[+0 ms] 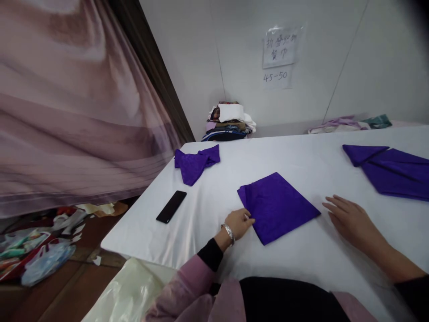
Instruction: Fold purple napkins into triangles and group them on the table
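A pale wall [187,53] closes the far side of my station, and a pink draped curtain [67,112] hangs along my left. Before me stands a table under a white cloth [221,179]. On it, directly in front of my body, lies the folded purple napkin [281,205], flat, one corner pointing to my right and loose layers showing at its far left corner. A second purple napkin [402,174], folded with long overlapping panels, lies farther off to my right, cut by the edge of view. A stack of folded fabrics [228,127] sits at the table's far edge, near the wall. A third purple napkin [194,165], folded with two spread wings and a blunt point toward me, lies at far left. My right hand [350,221] holds nothing: fingers extended, just beside the napkin's right corner and apart from it. My left hand [238,223] has its fingertips on the napkin's left edge; whether they pinch the fabric or merely touch it, I cannot tell. A handwritten sign [279,47] is on the wall. A black smartphone [171,206] lies near the third napkin. A silver bracelet [229,235] encircles my left wrist.
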Demonstrator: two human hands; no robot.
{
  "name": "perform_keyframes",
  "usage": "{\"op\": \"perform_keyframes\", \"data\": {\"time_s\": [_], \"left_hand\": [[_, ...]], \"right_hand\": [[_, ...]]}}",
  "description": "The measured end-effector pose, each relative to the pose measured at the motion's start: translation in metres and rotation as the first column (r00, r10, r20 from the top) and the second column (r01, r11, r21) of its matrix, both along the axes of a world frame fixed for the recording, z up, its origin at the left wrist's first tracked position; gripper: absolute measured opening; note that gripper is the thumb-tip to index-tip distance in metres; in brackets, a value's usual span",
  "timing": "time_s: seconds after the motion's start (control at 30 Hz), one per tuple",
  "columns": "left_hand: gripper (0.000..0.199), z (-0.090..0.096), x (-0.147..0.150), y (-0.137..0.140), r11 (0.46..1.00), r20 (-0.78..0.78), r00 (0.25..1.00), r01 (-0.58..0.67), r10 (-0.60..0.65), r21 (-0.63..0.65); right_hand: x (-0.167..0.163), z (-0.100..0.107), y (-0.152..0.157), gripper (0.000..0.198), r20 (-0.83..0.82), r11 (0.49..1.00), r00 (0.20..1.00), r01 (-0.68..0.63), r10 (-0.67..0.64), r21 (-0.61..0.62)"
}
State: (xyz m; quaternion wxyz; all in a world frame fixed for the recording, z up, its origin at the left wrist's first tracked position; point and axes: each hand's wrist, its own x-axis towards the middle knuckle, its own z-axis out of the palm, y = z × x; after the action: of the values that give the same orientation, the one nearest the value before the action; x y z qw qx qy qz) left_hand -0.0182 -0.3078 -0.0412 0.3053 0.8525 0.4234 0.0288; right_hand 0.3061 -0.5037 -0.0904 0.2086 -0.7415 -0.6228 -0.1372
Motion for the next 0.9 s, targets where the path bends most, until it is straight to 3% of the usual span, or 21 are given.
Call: {"op": "perform_keyframes", "data": {"time_s": [0.07,0.13,0.2,0.3,0.37,0.53,0.73,0.9], "left_hand": [[0.021,0.005,0.002,0.007,0.989,0.073,0.995,-0.079,0.070,0.124],[0.021,0.007,0.011,0.016,0.961,0.160,0.985,-0.098,0.057,0.259],[0.022,0.005,0.024,0.021,0.930,0.204,0.977,-0.011,-0.069,0.367],[0.028,-0.005,0.041,0.023,0.872,0.147,0.957,0.157,-0.250,0.464],[0.036,-0.014,0.047,0.026,0.865,0.057,0.971,0.178,-0.231,0.468],[0.053,-0.031,0.044,0.038,0.915,-0.104,0.990,0.129,-0.096,0.383],[0.051,-0.031,0.042,0.040,0.916,-0.065,0.993,0.113,-0.095,0.384],[0.038,-0.020,0.045,0.057,0.918,0.036,0.999,-0.045,0.034,0.395]], "right_hand": [[-0.008,0.009,0.004,0.037,-0.031,0.999,0.999,-0.044,0.045,0.030],[-0.026,0.014,0.014,0.037,-0.058,0.993,0.992,-0.113,0.115,0.039],[-0.048,0.016,0.027,0.039,-0.071,0.985,0.982,-0.173,0.173,0.011],[-0.072,0.011,0.043,0.043,-0.061,0.971,0.972,-0.229,0.225,-0.064],[-0.077,0.005,0.049,0.050,-0.044,0.969,0.975,-0.221,0.218,-0.110],[-0.069,-0.013,0.039,0.062,-0.052,0.973,0.994,-0.101,0.092,-0.209],[-0.045,-0.023,0.012,0.060,-0.055,0.981,0.998,0.029,-0.040,-0.190],[-0.029,-0.010,0.001,0.053,-0.160,0.990,0.979,0.111,-0.125,-0.090]]}}
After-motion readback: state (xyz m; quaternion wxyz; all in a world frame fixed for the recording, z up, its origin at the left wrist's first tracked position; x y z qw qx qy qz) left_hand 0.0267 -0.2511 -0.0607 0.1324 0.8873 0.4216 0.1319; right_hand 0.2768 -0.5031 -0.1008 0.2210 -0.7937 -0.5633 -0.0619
